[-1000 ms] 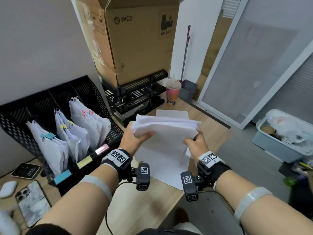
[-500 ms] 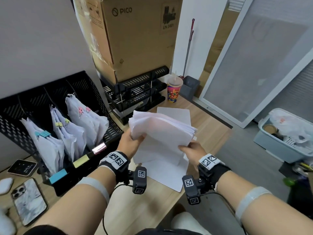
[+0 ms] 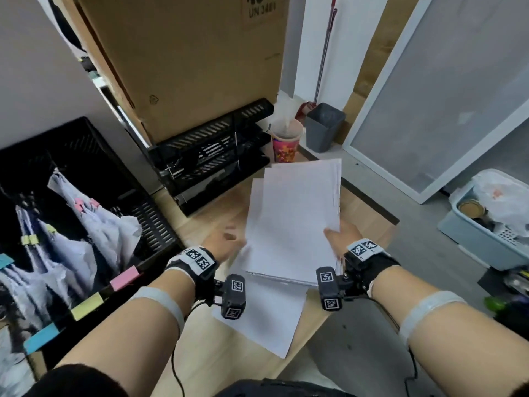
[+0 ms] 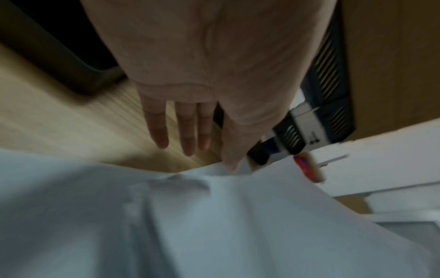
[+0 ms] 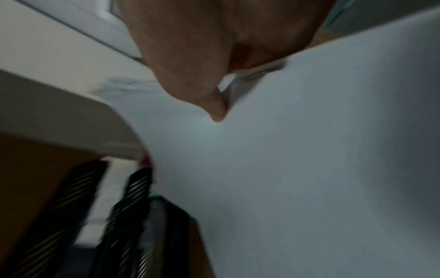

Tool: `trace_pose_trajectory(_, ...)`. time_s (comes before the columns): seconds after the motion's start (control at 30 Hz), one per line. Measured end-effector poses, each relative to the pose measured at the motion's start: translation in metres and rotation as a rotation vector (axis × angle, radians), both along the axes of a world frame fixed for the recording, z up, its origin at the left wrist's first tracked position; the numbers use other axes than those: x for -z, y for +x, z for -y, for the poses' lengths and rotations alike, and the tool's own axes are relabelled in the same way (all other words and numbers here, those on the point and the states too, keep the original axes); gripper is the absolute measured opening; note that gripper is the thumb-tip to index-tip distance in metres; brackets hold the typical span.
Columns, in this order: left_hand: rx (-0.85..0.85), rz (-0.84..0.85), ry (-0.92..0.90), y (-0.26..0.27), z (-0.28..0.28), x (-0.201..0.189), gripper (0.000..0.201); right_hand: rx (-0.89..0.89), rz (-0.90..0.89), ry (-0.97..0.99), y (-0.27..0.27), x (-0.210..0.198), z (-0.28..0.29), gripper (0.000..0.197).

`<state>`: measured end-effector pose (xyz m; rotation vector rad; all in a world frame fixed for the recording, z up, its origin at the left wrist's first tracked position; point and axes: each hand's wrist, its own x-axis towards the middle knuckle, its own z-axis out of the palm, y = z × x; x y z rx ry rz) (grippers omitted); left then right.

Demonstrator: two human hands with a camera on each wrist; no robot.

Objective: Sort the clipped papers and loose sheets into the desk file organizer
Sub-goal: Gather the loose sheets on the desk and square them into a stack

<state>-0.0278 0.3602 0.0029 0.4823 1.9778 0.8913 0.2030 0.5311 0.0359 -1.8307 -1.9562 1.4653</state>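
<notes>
A stack of loose white sheets (image 3: 292, 219) hangs low over the wooden desk. My right hand (image 3: 333, 236) pinches its right edge, and the thumb (image 5: 214, 109) presses on the top sheet (image 5: 297, 169). To the stack's left, my left hand (image 3: 229, 239) holds nothing. Its fingers (image 4: 188, 131) are straight over the desk, and the thumb touches the paper's edge (image 4: 214, 225). The black mesh file organizer (image 3: 154, 222) stands at the left. Clipped papers (image 3: 94, 224) fill its compartments behind pink, yellow and blue labels. A single sheet (image 3: 263, 322) lies on the desk under the stack.
A black letter tray rack (image 3: 211, 156) stands behind the stack under a big cardboard box (image 3: 194, 67). A patterned cup (image 3: 286, 144) sits at the desk's far corner. The desk ends just right of my right hand. On the floor are a grey bin (image 3: 323, 127) and a pale blue tub (image 3: 486, 233).
My left hand has let go of the stack and opened. The stack has dropped from a raised, bent hold to lie flatter, held by the right hand alone. The view has tilted down.
</notes>
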Motion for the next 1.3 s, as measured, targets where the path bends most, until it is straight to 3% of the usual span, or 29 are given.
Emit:
trace_pose_trajectory(0.1, 0.162, -0.069, -0.230, 0.005, 0.007, 0.031, 0.050, -0.099, 0.243, -0.165, 0.005, 0.025, -0.020, 0.019)
trace_pose_trajectory(0.17, 0.206, -0.162, -0.317, 0.010, 0.010, 0.042, 0.039, -0.118, 0.296, -0.218, 0.007, 0.043, -0.025, 0.021)
trace_pose_trajectory(0.33, 0.245, -0.311, -0.418, 0.018, 0.006, 0.050, 0.032, -0.111, 0.272, -0.263, 0.005, 0.063, -0.029, 0.025)
trace_pose_trajectory(0.5, 0.290, -0.351, -0.461, 0.019, 0.008, 0.058, 0.028, 0.059, 0.131, -0.287, 0.012, 0.086, -0.028, 0.051)
trace_pose_trajectory(0.73, 0.169, -0.336, -0.370, 0.026, 0.016, 0.055, 0.032, 0.126, 0.152, -0.307, 0.047, 0.071, 0.000, 0.040)
trace_pose_trajectory(0.9, 0.242, -0.364, -0.324, 0.035, 0.026, 0.056, 0.026, 0.136, 0.160, -0.336, 0.091, 0.126, 0.013, 0.047)
trace_pose_trajectory(1.03, 0.166, -0.307, -0.257, 0.038, 0.038, 0.052, 0.029, 0.106, 0.176, -0.338, 0.075, 0.086, 0.054, 0.038)
trace_pose_trajectory(1.2, 0.166, -0.167, -0.188, 0.042, 0.048, 0.045, 0.043, 0.119, 0.171, -0.227, 0.050, 0.066, 0.084, 0.023)
trace_pose_trajectory(1.3, 0.134, -0.039, -0.146, 0.044, 0.051, 0.039, 0.028, 0.099, 0.166, -0.151, 0.034, 0.066, 0.096, 0.028)
